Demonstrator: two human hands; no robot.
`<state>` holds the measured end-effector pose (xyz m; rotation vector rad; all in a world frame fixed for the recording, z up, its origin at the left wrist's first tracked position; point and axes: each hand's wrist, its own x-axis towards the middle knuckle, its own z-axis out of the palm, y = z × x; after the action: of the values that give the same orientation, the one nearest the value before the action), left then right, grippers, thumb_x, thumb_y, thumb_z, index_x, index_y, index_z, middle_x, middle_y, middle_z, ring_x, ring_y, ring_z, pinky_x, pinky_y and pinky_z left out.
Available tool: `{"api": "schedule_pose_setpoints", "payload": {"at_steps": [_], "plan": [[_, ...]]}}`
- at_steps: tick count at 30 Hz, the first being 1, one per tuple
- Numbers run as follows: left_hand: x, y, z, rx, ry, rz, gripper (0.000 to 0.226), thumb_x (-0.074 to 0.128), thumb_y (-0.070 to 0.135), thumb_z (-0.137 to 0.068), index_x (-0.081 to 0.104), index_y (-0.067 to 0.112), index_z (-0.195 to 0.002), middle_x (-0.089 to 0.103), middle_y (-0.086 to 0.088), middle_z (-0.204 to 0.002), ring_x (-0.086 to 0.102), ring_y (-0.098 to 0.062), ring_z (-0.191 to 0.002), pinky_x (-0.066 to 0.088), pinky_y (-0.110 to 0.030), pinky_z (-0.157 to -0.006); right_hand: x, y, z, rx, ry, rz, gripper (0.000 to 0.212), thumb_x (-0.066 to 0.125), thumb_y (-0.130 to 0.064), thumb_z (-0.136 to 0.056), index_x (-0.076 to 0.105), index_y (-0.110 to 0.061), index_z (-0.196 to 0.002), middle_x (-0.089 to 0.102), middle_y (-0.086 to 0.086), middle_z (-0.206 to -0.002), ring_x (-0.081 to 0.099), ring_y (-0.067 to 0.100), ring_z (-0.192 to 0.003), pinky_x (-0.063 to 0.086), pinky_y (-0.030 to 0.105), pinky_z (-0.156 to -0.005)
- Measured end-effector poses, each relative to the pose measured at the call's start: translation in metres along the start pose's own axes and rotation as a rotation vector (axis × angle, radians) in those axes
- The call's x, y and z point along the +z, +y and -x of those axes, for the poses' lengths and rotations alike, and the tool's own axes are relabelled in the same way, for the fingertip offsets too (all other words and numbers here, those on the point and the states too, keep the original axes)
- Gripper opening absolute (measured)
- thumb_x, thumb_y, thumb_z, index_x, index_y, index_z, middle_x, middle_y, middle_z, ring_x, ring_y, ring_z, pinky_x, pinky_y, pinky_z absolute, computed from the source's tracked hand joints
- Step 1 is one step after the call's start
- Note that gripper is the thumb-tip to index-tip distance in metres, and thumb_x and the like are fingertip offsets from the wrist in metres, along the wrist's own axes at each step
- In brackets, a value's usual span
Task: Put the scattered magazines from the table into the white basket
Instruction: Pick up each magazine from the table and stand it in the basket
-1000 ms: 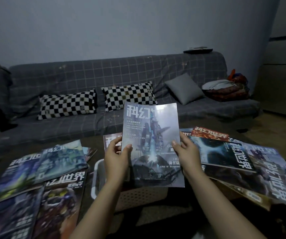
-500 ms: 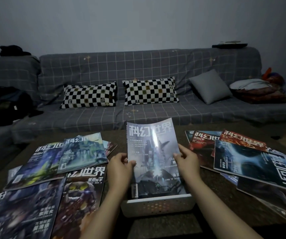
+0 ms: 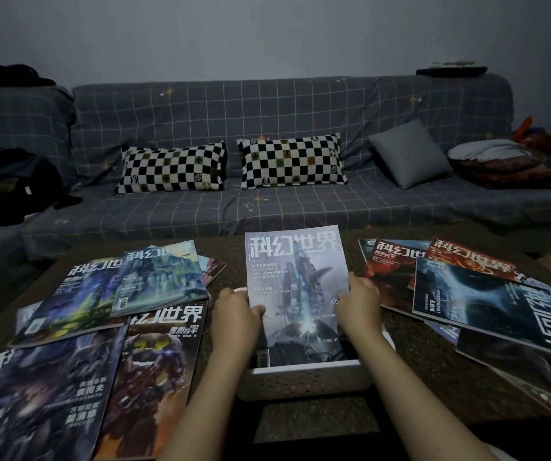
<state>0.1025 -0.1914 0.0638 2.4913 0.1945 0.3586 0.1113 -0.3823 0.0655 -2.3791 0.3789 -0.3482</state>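
A blue-grey magazine (image 3: pixel 297 287) with white Chinese lettering stands tilted, its bottom edge inside the white perforated basket (image 3: pixel 304 379) at the table's front middle. My left hand (image 3: pixel 236 314) grips its left edge and my right hand (image 3: pixel 359 304) grips its right edge. Several magazines (image 3: pixel 101 314) lie overlapping on the table to the left of the basket. Another overlapping heap of magazines (image 3: pixel 480 294) lies to the right. The basket's inside is mostly hidden by the held magazine and my arms.
The dark brown table (image 3: pixel 427 361) carries everything. Behind it stands a grey checked sofa (image 3: pixel 267 104) with two black-and-white chequered cushions (image 3: pixel 290 161), a grey cushion (image 3: pixel 408 154), folded fabric at its right end and dark bags at the left.
Both hands have lowered the magazine from above the table so that its bottom edge now sits inside the basket. The view has shifted left and down.
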Motion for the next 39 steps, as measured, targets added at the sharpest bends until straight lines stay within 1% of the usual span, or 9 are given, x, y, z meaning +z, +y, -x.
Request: {"api": "schedule_pose_setpoints", "payload": {"at_steps": [2, 7, 11, 14, 17, 20, 24, 32, 39], "plan": [[-0.001, 0.001, 0.001, -0.002, -0.015, 0.009, 0.028, 0.066, 0.025, -0.085, 0.068, 0.006, -0.106, 0.051, -0.013, -0.113, 0.056, -0.031, -0.099, 0.047, -0.039, -0.090, -0.001, -0.001, 0.001, 0.003, -0.031, 0.035, 0.057, 0.046, -0.002, -0.090, 0.027, -0.003, -0.144, 0.039, 0.014, -0.140, 0.033, 0.029, -0.129, 0.036, 0.033, -0.101], [-0.006, 0.001, 0.008, 0.038, 0.003, 0.102, 0.027, 0.060, 0.028, -0.089, 0.064, 0.005, -0.102, 0.052, -0.014, -0.111, 0.055, -0.027, -0.092, 0.043, -0.033, -0.081, -0.006, -0.005, 0.011, 0.023, -0.022, -0.109, 0.064, 0.054, -0.008, -0.090, 0.021, -0.008, -0.146, 0.033, 0.011, -0.147, 0.032, 0.027, -0.134, 0.034, 0.035, -0.105], [-0.016, -0.002, 0.015, 0.047, 0.028, 0.284, 0.042, 0.055, 0.030, -0.093, 0.056, 0.005, -0.126, 0.055, -0.013, -0.122, 0.057, -0.024, -0.107, 0.048, -0.038, -0.095, -0.014, -0.010, 0.026, -0.091, 0.053, -0.209, 0.061, 0.059, -0.013, -0.088, 0.033, -0.013, -0.143, 0.036, 0.008, -0.147, 0.030, 0.023, -0.135, 0.030, 0.033, -0.108], [-0.029, -0.007, 0.019, 0.074, 0.059, 0.347, 0.038, 0.052, 0.028, -0.094, 0.057, 0.011, -0.128, 0.057, -0.008, -0.127, 0.056, -0.018, -0.112, 0.048, -0.040, -0.097, -0.014, -0.029, 0.043, -0.198, 0.028, -0.296, 0.053, 0.061, -0.022, -0.088, 0.043, -0.019, -0.137, 0.046, 0.003, -0.141, 0.042, 0.019, -0.128, 0.036, 0.033, -0.104], [-0.048, -0.016, 0.019, 0.085, 0.107, 0.380, 0.035, 0.052, 0.026, -0.094, 0.060, 0.011, -0.124, 0.059, -0.008, -0.124, 0.058, -0.018, -0.111, 0.049, -0.041, -0.097, -0.006, -0.060, 0.061, -0.281, -0.080, -0.449, 0.050, 0.061, -0.022, -0.088, 0.047, -0.021, -0.135, 0.052, -0.001, -0.136, 0.049, 0.008, -0.115, 0.043, 0.021, -0.093], [-0.070, -0.032, 0.015, 0.072, 0.150, 0.389, 0.032, 0.051, 0.028, -0.094, 0.061, 0.014, -0.121, 0.060, -0.006, -0.120, 0.059, -0.013, -0.101, 0.050, -0.033, -0.088, 0.010, -0.093, 0.078, -0.370, -0.173, -0.527, 0.046, 0.061, -0.022, -0.088, 0.050, -0.024, -0.132, 0.055, -0.009, -0.131, 0.049, -0.003, -0.105, 0.037, 0.001, -0.078], [-0.098, -0.070, 0.008, 0.015, 0.193, 0.356, 0.031, 0.050, 0.027, -0.094, 0.062, 0.015, -0.120, 0.062, -0.005, -0.118, 0.060, -0.015, -0.101, 0.049, -0.032, -0.087, 0.044, -0.133, 0.099, -0.412, -0.259, -0.578, 0.041, 0.060, -0.018, -0.088, 0.054, -0.020, -0.129, 0.060, -0.009, -0.120, 0.052, -0.013, -0.091, 0.037, -0.006, -0.069], [-0.116, -0.163, -0.025, -0.137, 0.198, 0.241, 0.031, 0.048, 0.020, -0.094, 0.063, 0.007, -0.118, 0.066, -0.012, -0.115, 0.060, -0.024, -0.106, 0.047, -0.031, -0.089, 0.145, -0.183, 0.117, -0.330, -0.369, -0.428, 0.042, 0.057, -0.025, -0.090, 0.052, -0.013, -0.130, 0.056, 0.003, -0.133, 0.052, 0.015, -0.120, 0.037, 0.019, -0.091], [-0.107, -0.227, -0.070, -0.234, 0.150, 0.160, 0.038, 0.045, 0.030, -0.097, 0.058, 0.009, -0.127, 0.060, -0.011, -0.128, 0.054, -0.027, -0.119, 0.041, -0.041, -0.103, 0.223, -0.191, 0.081, -0.126, -0.266, -0.172, 0.056, 0.054, -0.039, -0.090, 0.044, -0.009, -0.136, 0.038, 0.013, -0.145, 0.031, 0.030, -0.134, 0.027, 0.037, -0.108]]}}
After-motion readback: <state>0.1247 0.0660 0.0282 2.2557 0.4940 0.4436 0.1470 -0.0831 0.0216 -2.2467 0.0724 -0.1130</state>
